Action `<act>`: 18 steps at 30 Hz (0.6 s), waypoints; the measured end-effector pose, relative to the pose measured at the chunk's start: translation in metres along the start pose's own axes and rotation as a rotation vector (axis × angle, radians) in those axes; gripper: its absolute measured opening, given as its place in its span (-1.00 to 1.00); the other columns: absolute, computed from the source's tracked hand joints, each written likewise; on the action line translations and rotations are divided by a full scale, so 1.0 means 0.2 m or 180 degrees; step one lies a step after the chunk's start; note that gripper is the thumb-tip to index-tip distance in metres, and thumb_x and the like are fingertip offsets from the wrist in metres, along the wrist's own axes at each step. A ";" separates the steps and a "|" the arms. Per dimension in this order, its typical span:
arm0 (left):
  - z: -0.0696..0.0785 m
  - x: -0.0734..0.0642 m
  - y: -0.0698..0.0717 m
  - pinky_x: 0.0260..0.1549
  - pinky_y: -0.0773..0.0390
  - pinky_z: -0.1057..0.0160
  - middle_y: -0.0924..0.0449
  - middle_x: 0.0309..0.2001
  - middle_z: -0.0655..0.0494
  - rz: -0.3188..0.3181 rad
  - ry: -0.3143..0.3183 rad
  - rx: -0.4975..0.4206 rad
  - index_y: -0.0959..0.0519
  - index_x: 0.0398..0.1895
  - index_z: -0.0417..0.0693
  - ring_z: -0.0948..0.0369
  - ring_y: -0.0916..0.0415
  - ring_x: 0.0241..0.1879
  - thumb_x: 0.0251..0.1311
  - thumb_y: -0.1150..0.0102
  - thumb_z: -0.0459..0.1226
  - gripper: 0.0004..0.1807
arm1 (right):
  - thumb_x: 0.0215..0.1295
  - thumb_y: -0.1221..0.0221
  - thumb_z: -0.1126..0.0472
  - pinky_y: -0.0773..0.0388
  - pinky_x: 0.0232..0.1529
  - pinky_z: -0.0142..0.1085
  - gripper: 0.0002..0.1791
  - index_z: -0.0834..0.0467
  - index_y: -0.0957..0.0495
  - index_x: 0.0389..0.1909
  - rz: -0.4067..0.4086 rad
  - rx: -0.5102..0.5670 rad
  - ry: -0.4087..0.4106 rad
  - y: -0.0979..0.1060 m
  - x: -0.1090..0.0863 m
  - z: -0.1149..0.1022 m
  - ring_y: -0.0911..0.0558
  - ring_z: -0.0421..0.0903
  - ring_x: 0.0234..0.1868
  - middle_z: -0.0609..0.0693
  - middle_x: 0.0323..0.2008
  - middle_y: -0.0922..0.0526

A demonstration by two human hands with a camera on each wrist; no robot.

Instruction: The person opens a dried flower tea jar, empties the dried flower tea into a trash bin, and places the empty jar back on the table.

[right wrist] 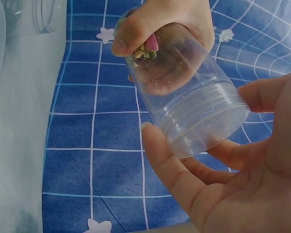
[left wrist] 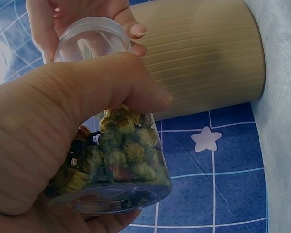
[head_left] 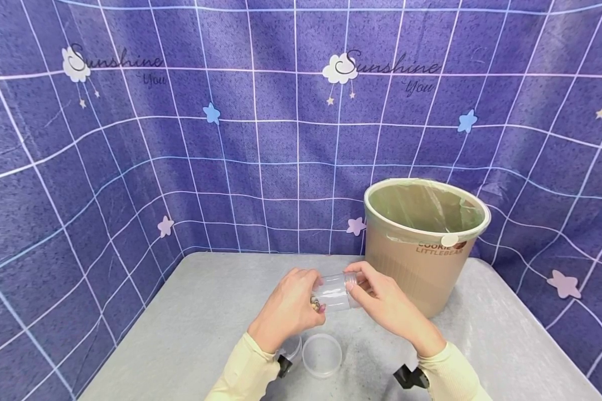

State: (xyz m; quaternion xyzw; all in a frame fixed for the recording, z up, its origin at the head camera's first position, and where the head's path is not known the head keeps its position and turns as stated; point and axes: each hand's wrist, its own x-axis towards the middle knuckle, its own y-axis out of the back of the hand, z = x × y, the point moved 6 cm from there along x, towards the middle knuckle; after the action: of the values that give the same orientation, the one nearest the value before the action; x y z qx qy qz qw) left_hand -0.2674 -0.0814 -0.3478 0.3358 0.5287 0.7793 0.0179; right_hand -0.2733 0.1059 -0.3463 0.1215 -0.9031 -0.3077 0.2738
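Note:
A clear plastic jar [head_left: 333, 292] is held tilted on its side above the table, between both hands. My left hand [head_left: 290, 305] grips its base end, thumb across the wall in the left wrist view. Dried flower buds [left wrist: 133, 153], yellowish green, are gathered at that end; a pink bud [right wrist: 151, 43] shows in the right wrist view. My right hand [head_left: 387, 303] holds the other end, with thumb and fingers around the clear lid [right wrist: 208, 124]. The left palm hides part of the jar.
On the grey table [head_left: 221, 289] stands a round clear container [head_left: 322, 356], with another clear one [head_left: 292, 346] partly behind the left wrist. A beige lined bin [head_left: 416, 267] stands at the back right. Blue gridded cloth [head_left: 281, 139] hangs around the table.

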 end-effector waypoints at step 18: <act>0.00 0.00 0.01 -0.13 -0.59 0.18 -0.69 -0.26 0.16 0.0037 -0.0030 0.0014 -0.64 -0.15 -0.07 0.14 -0.55 -0.19 -0.36 -0.55 -0.21 -0.46 | 0.43 -0.26 0.17 -0.67 -0.17 -0.30 -0.65 -0.01 -0.49 0.18 -0.0017 0.0144 0.0347 0.00 0.00 -0.02 -0.70 -0.16 -0.20 -0.04 -0.13 -0.67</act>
State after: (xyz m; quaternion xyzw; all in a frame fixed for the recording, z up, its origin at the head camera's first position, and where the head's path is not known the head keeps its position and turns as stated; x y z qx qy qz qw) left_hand -0.2663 -0.0816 -0.3468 0.3425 0.5284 0.7767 0.0150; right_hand -0.2711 0.1033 -0.3428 0.1467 -0.8933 -0.2809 0.3188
